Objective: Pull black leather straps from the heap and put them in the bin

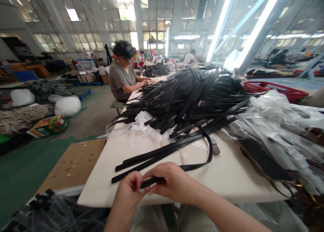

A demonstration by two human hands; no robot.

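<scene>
My left hand [129, 190] and my right hand [169, 182] meet at the near edge of the white table [227, 178]. Both pinch the end of one black strap [209, 151], which loops up and back across the table toward the heap. A big pile of black straps [187, 97] covers the middle of the table. Two or three loose straps [152, 159] lie flat just beyond my hands.
Clear plastic sleeves [275, 124] are heaped at the right, with a dark phone [264, 161] lying beside them. A red basket [275, 89] stands behind. A seated person [123, 75] works at the far left of the table. A cardboard sheet [74, 164] lies on the floor left.
</scene>
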